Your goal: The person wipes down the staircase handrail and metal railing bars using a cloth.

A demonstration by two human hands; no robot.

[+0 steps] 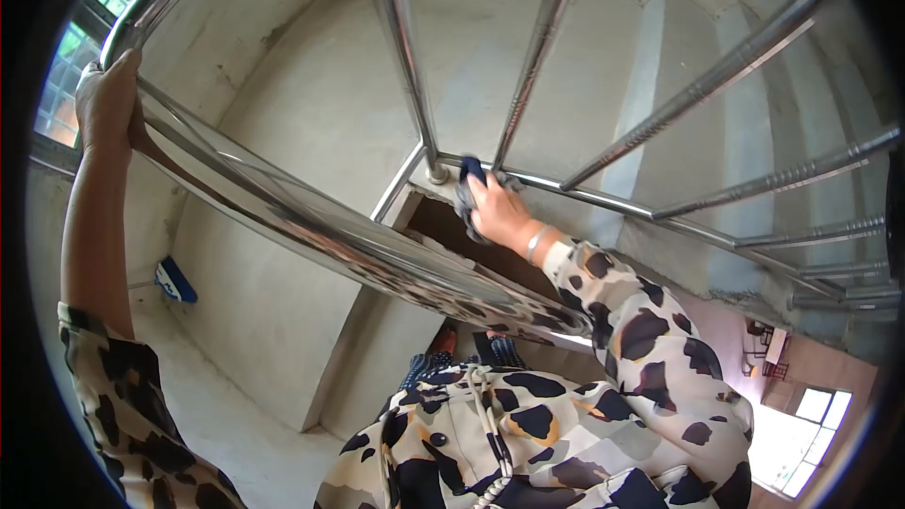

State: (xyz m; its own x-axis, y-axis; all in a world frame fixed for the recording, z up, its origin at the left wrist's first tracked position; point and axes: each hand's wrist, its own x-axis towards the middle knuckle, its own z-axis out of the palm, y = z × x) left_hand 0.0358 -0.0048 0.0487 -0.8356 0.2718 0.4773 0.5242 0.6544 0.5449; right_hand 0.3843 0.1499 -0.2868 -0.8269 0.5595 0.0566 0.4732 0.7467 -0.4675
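A shiny metal handrail [311, 231] curves across from the upper left toward my body. My left hand [108, 104] is closed round it at the far left. Further in, my right hand [500, 212] presses a dark blue and grey cloth [468, 190] against the bottom rail [537, 176] of the metal railing, close to the foot of an upright post [407, 66]. The fingers bunch the cloth, which hides part of the rail. A bracelet circles my right wrist.
Slanting metal balusters [542, 47] rise from the bottom rail. Concrete stairs [679, 123] run along the right, with a landing [320, 85] beyond the railing. A blue and white brush-like object [175, 281] lies at left. Windows [801, 434] show lower right and upper left.
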